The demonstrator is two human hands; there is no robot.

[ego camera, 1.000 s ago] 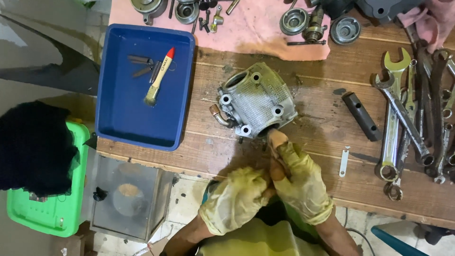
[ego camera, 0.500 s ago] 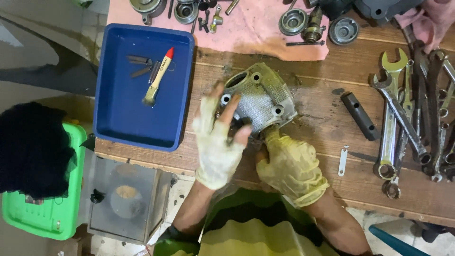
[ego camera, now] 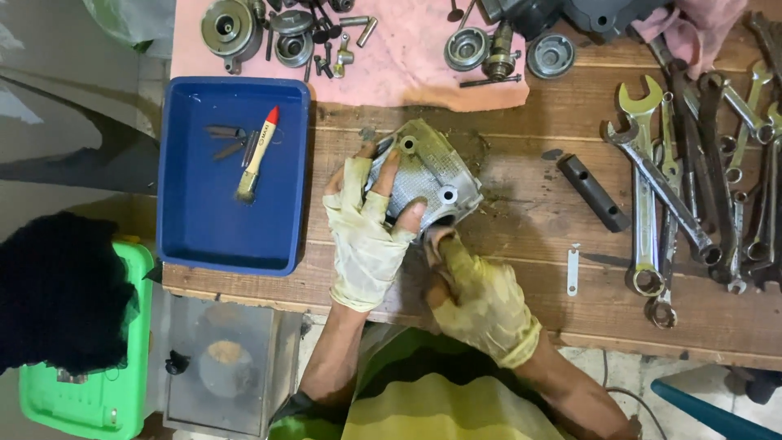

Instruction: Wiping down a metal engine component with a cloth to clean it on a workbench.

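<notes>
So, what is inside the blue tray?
In the blue tray lie a brush with a red tip and a few small dark metal pieces. Nothing covers its floor, but what the pieces are is unclear.

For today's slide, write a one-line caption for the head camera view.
Gloved left hand and right hand grip a grimy metal engine casing on a wooden workbench, between a blue tray and spanners.

Two fingerless work gloves, pale yellowish cloth, soiled grey with grime and grease. Left hand in the lighter, whiter glove, cuff loose at the wrist. Right hand in a yellower glove, with a lighter band at the cuff. Forearms bare below the cuffs. Green and yellow striped shirt with dark bands.
</notes>
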